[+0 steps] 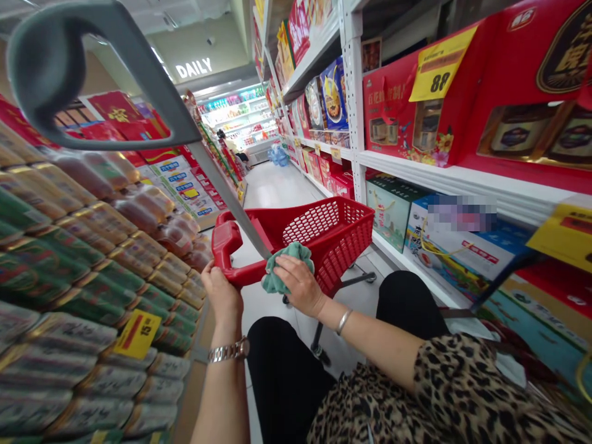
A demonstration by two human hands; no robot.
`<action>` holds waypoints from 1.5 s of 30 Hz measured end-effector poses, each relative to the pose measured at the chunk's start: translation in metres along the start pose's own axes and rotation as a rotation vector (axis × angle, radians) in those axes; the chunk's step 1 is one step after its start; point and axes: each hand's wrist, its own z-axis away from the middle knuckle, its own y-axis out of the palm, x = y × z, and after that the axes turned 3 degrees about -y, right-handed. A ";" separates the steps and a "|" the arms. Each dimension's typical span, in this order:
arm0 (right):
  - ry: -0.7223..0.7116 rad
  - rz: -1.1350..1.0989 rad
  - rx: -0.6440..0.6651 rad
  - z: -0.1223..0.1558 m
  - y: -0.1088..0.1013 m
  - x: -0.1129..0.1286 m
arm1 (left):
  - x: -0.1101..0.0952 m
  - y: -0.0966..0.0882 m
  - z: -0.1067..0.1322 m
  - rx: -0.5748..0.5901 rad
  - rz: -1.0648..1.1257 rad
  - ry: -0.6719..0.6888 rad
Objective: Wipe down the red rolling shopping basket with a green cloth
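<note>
A red plastic shopping cart (330, 262) stands just beyond my knees, its basket pierced with small holes. My left hand (222, 293) grips the near left corner of the cart's rim, fingers curled over it. In my right hand (300, 285) is a bunched green cloth (291, 250), pressed against the near rim by the foot of the grey pole. That pole rises toward the upper left and ends in a grey loop handle (139, 74). The palm side of both hands is hidden.
Stacked shrink-wrapped cans (87, 259) line the left side. On the right, white shelves (462, 179) hold red gift boxes (407, 117), with more boxes (462, 240) below. A tiled aisle (272, 185) runs ahead to a lit display case, with a blue bundle (279, 155) on its floor.
</note>
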 end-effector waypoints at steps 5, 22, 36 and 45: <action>-0.135 0.149 0.021 0.048 0.022 -0.015 | -0.010 0.003 0.006 -0.037 0.010 -0.127; 0.288 0.060 0.459 0.173 0.005 -0.051 | -0.007 0.011 0.006 -0.012 -0.003 -0.090; 0.756 -0.058 -0.104 0.078 -0.023 -0.050 | -0.013 0.011 0.014 -0.034 0.021 -0.126; 0.469 -0.121 -0.208 -0.007 -0.013 0.006 | -0.010 0.008 0.011 -0.023 -0.015 -0.113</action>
